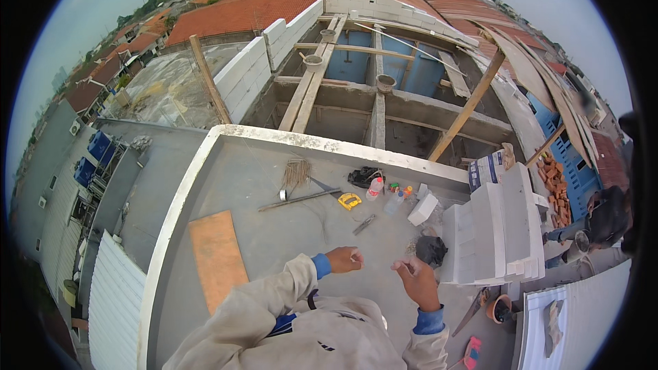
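Both of my hands are held out in front of me above a grey concrete floor (274, 233). My left hand (344, 260) has its fingers curled in, with the thumb close to the fingertips. To its right, my right hand (418, 281) is raised with thumb and forefinger brought together in a pinch. Anything between the fingers of either hand is too small to make out. A black plastic bag (430, 251) lies just beyond the right hand. Farther off, a slim dark hand tool (364, 224) and a yellow-handled tool (349, 201) lie on the floor.
A low wall (336, 151) edges the floor; beyond it are open pits crossed by planks (308, 99). White blocks (473, 233) are stacked at right, near a handsaw (471, 312) and a bucket (502, 309). An orange board (218, 257) lies left. Another person (606, 216) is at far right.
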`<state>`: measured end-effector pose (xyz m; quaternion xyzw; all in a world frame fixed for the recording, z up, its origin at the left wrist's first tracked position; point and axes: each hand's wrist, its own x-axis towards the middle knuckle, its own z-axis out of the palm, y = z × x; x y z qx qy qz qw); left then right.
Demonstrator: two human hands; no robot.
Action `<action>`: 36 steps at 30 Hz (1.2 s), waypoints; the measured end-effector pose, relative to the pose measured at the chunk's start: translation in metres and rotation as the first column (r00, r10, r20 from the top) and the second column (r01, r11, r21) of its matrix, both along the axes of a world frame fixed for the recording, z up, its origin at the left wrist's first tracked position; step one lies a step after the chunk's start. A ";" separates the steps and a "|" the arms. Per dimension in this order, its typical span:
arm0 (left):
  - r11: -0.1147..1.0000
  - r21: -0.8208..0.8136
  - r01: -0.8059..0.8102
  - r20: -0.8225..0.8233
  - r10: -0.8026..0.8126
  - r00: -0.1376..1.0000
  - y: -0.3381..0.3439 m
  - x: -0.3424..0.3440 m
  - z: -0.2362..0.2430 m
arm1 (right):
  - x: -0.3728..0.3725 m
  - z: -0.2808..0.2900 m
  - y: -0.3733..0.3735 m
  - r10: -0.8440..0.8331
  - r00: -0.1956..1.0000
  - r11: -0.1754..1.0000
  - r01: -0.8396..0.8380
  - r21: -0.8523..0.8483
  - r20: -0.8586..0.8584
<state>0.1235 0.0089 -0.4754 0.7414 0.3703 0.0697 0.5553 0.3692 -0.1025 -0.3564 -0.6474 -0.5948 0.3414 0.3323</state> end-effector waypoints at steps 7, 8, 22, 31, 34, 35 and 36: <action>0.955 0.098 0.280 -0.173 -0.261 0.950 -0.030 -0.050 0.093 | -0.069 -0.042 0.011 0.258 0.963 0.963 -0.263 -0.065 -0.073; 0.951 0.109 0.289 -0.201 -0.263 0.943 -0.031 -0.066 0.091 | -0.070 -0.055 0.000 0.261 0.963 0.953 -0.268 -0.141 -0.065; 0.943 -0.051 0.330 -0.325 -0.328 0.887 0.060 -0.102 0.011 | -0.046 -0.247 -0.183 -0.816 0.570 0.444 0.508 -0.738 -0.099; 0.742 -0.060 0.668 -0.126 -0.669 0.732 0.065 0.014 0.044 | -0.119 -0.282 -0.093 -0.754 0.626 0.532 0.402 -0.745 -0.200; 0.637 -0.128 0.760 -0.041 -0.769 0.638 0.059 0.031 0.046 | -0.115 -0.275 -0.080 -0.756 0.620 0.544 0.415 -0.729 -0.211; 0.602 -0.127 0.788 -0.071 -0.798 0.598 0.061 0.037 0.045 | -0.112 -0.273 -0.085 -0.762 0.614 0.540 0.426 -0.725 -0.207; 0.559 -0.129 0.819 -0.108 -0.829 0.549 0.063 0.046 0.043 | -0.110 -0.272 -0.094 -0.775 0.599 0.528 0.436 -0.729 -0.203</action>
